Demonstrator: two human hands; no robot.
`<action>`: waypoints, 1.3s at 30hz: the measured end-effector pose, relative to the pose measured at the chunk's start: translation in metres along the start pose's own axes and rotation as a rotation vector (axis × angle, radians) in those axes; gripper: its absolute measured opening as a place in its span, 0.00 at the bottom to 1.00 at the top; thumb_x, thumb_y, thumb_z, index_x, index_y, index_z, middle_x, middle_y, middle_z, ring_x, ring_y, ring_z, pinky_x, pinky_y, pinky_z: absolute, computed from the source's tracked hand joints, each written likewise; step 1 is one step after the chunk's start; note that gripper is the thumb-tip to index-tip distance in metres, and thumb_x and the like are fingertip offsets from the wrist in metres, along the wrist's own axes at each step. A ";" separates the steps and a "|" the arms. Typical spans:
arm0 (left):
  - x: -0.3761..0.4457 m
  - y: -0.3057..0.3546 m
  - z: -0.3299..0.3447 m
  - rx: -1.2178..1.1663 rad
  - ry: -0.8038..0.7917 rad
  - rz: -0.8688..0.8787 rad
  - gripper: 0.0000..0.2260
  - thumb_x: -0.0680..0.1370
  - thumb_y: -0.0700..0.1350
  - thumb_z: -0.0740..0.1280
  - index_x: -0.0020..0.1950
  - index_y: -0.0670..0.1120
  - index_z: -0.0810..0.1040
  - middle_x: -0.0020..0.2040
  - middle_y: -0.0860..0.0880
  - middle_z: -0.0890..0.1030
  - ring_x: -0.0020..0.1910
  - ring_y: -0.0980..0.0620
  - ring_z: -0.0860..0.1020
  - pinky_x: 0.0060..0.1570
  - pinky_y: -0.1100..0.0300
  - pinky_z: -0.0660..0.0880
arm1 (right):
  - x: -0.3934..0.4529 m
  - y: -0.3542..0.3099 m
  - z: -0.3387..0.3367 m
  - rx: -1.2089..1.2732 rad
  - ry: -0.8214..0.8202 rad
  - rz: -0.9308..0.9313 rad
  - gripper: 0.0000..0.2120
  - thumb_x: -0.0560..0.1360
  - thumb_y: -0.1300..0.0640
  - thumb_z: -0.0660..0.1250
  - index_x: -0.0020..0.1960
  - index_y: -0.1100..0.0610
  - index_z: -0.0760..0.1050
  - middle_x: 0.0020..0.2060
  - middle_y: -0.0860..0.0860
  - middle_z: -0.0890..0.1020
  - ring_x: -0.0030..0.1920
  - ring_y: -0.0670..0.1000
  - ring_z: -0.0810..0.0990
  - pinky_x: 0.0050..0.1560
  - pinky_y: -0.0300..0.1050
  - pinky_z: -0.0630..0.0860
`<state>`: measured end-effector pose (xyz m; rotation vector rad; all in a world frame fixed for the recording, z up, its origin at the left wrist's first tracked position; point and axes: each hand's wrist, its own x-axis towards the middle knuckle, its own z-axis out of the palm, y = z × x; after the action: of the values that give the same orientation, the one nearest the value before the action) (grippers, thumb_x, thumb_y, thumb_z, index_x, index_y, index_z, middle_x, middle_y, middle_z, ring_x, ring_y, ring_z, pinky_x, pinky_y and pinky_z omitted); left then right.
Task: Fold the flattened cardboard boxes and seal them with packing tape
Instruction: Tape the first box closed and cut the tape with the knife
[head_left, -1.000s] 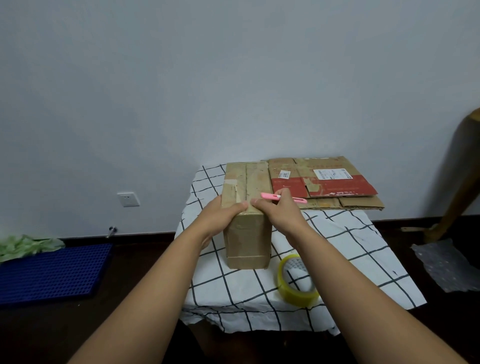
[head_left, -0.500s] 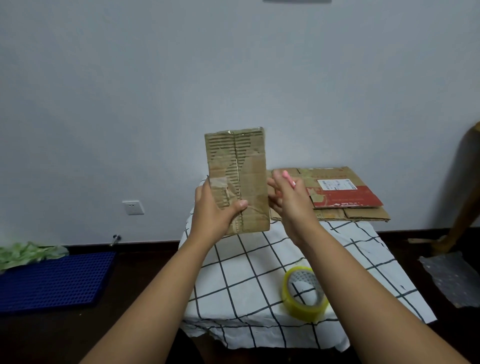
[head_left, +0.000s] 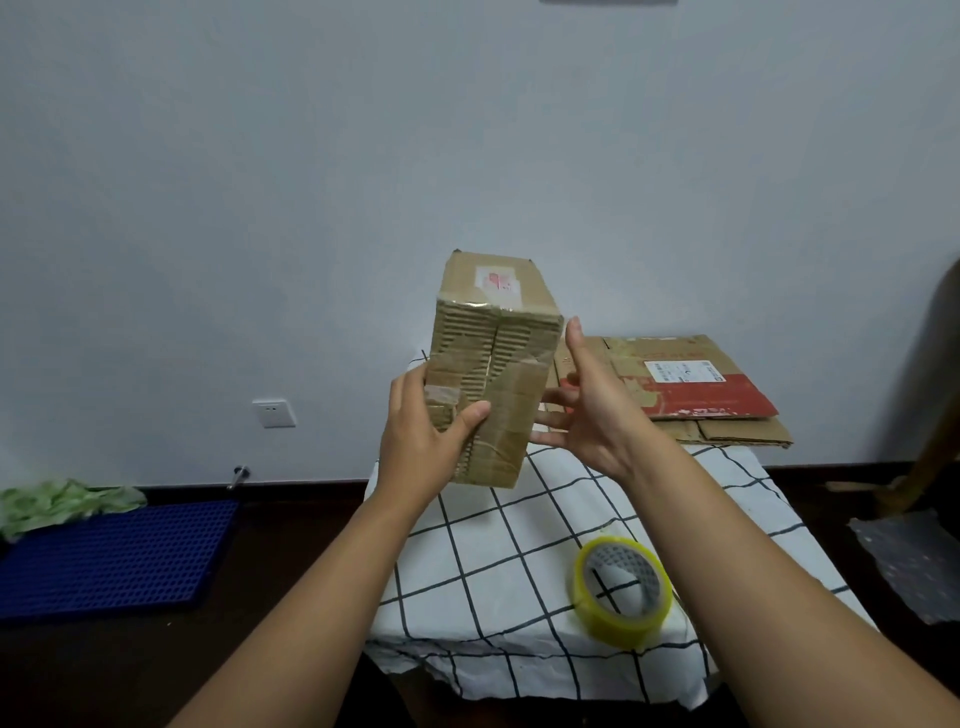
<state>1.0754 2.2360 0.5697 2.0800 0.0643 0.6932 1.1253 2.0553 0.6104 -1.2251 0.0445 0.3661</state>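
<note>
- The left hand (head_left: 422, 435) grips the folded cardboard box (head_left: 493, 369) in the air above the table (head_left: 519, 561), thumb curled across its taped face, fingers wrapped behind.
- The right hand (head_left: 592, 410) is just beside the box, fingers spread; whether the fingertips touch it I can't quite tell.
- A yellow tape roll (head_left: 623, 590) lies on the checked cloth, near the front edge.
- Flattened cardboard boxes (head_left: 691, 395) lie stacked at the table's far side.
</note>
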 end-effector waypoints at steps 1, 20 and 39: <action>-0.001 0.001 0.001 0.023 0.023 0.006 0.27 0.72 0.58 0.73 0.67 0.53 0.68 0.60 0.56 0.70 0.54 0.58 0.74 0.51 0.58 0.73 | 0.000 0.002 0.001 0.004 -0.007 -0.005 0.31 0.68 0.26 0.64 0.57 0.50 0.76 0.46 0.57 0.82 0.46 0.59 0.84 0.51 0.62 0.81; -0.002 -0.005 -0.019 -0.654 -0.353 -0.266 0.30 0.76 0.68 0.54 0.67 0.50 0.76 0.63 0.46 0.80 0.65 0.48 0.76 0.67 0.47 0.70 | 0.021 0.038 -0.027 0.046 -0.137 -0.148 0.18 0.72 0.56 0.71 0.56 0.47 0.67 0.47 0.44 0.82 0.43 0.45 0.78 0.44 0.43 0.70; -0.063 -0.104 0.028 -0.578 -0.109 -0.602 0.22 0.78 0.59 0.56 0.72 0.59 0.70 0.69 0.54 0.75 0.68 0.53 0.72 0.71 0.46 0.66 | 0.036 0.142 -0.027 -0.115 0.128 -0.026 0.06 0.79 0.51 0.64 0.54 0.45 0.67 0.55 0.47 0.76 0.58 0.48 0.78 0.63 0.51 0.75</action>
<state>1.0583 2.2561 0.4480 1.4262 0.3679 0.1889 1.1212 2.0804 0.4640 -1.3607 0.1187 0.2706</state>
